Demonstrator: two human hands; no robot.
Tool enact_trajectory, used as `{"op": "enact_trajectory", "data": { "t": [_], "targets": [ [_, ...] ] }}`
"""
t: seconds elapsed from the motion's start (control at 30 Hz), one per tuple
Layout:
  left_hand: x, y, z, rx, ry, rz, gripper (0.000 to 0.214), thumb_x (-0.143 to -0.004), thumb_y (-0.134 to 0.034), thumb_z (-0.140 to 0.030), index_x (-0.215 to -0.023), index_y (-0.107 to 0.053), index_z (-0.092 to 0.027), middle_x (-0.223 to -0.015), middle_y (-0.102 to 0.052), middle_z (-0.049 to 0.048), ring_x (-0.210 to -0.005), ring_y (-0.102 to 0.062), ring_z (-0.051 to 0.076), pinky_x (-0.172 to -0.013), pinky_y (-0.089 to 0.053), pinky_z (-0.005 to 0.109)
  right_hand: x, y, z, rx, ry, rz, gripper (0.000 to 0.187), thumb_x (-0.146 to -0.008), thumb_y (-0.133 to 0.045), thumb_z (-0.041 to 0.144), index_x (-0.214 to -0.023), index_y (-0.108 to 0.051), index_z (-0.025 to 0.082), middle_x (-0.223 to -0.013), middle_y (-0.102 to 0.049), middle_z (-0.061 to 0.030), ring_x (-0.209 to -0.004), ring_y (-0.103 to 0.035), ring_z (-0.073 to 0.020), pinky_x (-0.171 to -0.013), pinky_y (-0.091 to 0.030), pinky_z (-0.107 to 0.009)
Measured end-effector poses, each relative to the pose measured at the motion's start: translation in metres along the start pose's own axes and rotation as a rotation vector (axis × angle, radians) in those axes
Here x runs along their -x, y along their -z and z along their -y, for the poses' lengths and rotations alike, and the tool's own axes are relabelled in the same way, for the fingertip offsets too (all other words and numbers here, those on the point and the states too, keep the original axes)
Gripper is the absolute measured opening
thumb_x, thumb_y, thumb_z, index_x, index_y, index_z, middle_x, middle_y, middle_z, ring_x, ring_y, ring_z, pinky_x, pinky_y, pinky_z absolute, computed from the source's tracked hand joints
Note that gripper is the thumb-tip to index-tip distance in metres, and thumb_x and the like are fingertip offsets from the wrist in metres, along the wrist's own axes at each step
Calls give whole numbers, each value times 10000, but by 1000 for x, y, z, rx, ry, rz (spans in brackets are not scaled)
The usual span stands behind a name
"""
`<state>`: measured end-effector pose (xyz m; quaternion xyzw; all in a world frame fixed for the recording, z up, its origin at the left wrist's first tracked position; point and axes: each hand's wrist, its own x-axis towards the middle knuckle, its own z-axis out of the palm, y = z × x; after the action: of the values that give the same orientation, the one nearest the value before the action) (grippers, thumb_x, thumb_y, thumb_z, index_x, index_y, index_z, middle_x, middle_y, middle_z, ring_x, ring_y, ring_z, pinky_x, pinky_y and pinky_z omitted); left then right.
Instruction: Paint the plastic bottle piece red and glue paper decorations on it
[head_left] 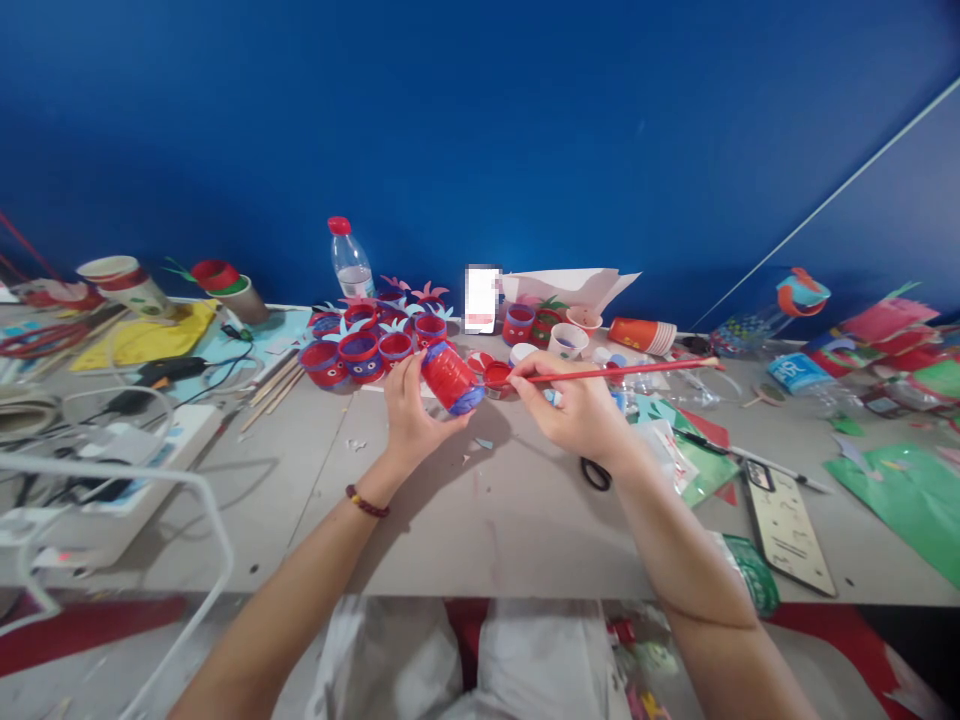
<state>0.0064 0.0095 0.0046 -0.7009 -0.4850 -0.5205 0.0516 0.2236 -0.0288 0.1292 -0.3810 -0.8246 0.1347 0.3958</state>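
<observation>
My left hand (415,408) grips a small cup-like piece painted red and blue (450,376), tilted on its side above the table. Between the fingertips of my right hand (566,400) is a long red-handled paintbrush (622,371), its tip at or close to the painted piece's right end; whether it touches I cannot tell. Just behind the brush tip stands an open pot of red paint (498,374). Several red and blue cups with stuck-on eyes, such as one nearby cup (360,357), are grouped left of the painted piece.
A plastic bottle with a red cap (351,260) and a propped phone (482,300) stand along the blue wall. Black scissors handles (595,474) lie under my right forearm. A power strip (142,480) with cables is at left; another phone (787,525) lies at right.
</observation>
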Motion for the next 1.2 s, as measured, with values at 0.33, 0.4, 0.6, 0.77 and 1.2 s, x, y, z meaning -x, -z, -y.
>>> {"op": "enact_trajectory", "data": {
  "t": [0.33,0.4,0.6,0.77,1.2],
  "targets": [
    [0,0,-1,-3,5,2,1002,-590,-839,-477,-1412,-339,-195,-1319,-484,168,-1246,-479,352,-1064,-409,520,-1,1,-4,7,-31,-95,94,-911,-541,180,-832,-588,203,-778,-686,-22,-695,-611,-149,-636,-466,-275],
    [0,0,-1,-6,2,2,1004,-591,-837,-485,-1412,-338,-195,-1316,-486,168,-1246,-478,353,-1066,-406,521,0,-2,-5,5,-17,-73,90,-912,-536,182,-839,-585,201,-791,-688,-22,-687,-607,-146,-635,-464,-274],
    [0,0,-1,-8,3,-2,997,-600,-828,-507,-1412,-337,-203,-1314,-484,166,-1252,-474,357,-1063,-409,522,1,-6,0,-4,-9,-24,111,-904,-509,174,-826,-585,196,-777,-675,-31,-661,-593,-151,-611,-454,-284],
    [0,1,-2,5,38,21,997,-596,-834,-498,-1413,-334,-218,-1331,-477,162,-1260,-475,356,-1069,-399,531,-1,-3,4,-40,-13,-61,104,-900,-524,175,-821,-582,211,-781,-688,-28,-684,-611,-159,-625,-479,-290],
    [2,-2,2,-2,8,36,1011,-584,-843,-487,-1413,-339,-206,-1319,-485,173,-1253,-477,367,-1067,-396,550,-4,-12,-9,-150,-100,-46,96,-902,-556,218,-831,-615,193,-796,-681,-36,-725,-627,-165,-653,-510,-294]
  ]
}}
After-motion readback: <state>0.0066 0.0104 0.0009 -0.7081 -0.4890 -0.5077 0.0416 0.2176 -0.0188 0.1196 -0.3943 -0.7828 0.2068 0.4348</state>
